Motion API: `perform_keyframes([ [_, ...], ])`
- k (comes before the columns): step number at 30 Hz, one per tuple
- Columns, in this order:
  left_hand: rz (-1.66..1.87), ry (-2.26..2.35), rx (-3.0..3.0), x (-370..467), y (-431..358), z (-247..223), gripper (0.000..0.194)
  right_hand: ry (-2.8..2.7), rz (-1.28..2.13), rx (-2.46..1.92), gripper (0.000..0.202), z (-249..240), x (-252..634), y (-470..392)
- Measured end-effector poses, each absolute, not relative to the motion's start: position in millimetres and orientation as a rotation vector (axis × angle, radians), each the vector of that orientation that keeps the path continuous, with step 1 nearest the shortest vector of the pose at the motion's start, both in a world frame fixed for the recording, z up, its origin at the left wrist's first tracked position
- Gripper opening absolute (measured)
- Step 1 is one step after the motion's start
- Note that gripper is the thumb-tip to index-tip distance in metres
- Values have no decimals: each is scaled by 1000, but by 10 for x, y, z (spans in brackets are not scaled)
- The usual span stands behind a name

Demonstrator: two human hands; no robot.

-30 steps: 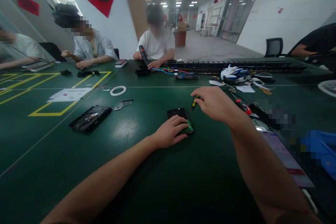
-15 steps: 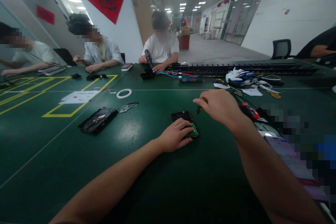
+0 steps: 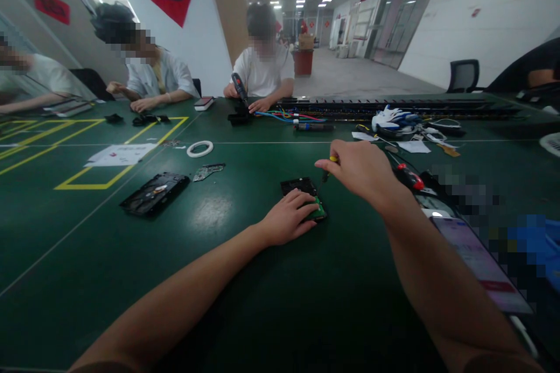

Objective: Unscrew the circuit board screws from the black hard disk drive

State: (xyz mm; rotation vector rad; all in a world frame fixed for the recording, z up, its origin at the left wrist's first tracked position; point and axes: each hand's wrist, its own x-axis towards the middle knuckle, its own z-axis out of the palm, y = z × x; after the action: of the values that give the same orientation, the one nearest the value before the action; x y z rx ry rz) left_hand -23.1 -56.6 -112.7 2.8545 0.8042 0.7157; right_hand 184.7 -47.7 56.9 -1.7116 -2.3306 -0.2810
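Black unit [image 3: 298,185] with a green circuit board [image 3: 321,208] lies on the desk [image 3: 341,280] in front of the person, partly covered by the left hand [image 3: 289,218]; its near left corner and much of the board are hidden. That hand rests spread across the top, and whether it clamps the sides cannot be told. The right hand [image 3: 359,172], apart from the left, is clamped on a screwdriver [image 3: 325,176], hiding most of the handle; the shaft is too blurred to follow.

Half a second ago the shaft showed, slanting down toward the board; now only the tool's dark part is visible, near the unit's far right corner. The left hand has stayed put, while the whole view has swung slightly.

Green surface stretches from the unit to a black casing [image 3: 155,193], well apart on the left, and ahead to a thin white line [image 3: 271,143]. On the right, the forearm [image 3: 437,268] and a phone [image 3: 481,265] bound the space; a blue object [image 3: 536,245], partly pixelated, is cut off.
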Motion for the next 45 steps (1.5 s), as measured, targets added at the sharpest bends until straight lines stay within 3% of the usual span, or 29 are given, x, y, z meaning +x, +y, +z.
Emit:
perform_keyframes([
  [3,725,810,2856,-236,-567,-1135,43,-2315,-379,-1745,38,545,1841,-472],
  [8,749,840,2854,-241,-564,-1155,43,-2463,-263,-1513,15,510,1886,-421],
  [18,749,841,2840,-243,-551,-1161,44,-2483,-104,-1344,31,476,1894,-392],
  [25,782,831,2794,-249,-538,-1151,45,-2460,-254,-1598,22,566,1859,-497],
  [34,781,825,2825,-254,-535,-1168,46,-2362,-409,-1933,50,640,1752,-566],
  [41,766,814,2822,-256,-538,-1145,45,-2456,-378,-1724,22,573,1788,-555],
  [45,743,821,2817,-263,-548,-1136,45,-2473,-262,-1590,21,513,1820,-511],
])
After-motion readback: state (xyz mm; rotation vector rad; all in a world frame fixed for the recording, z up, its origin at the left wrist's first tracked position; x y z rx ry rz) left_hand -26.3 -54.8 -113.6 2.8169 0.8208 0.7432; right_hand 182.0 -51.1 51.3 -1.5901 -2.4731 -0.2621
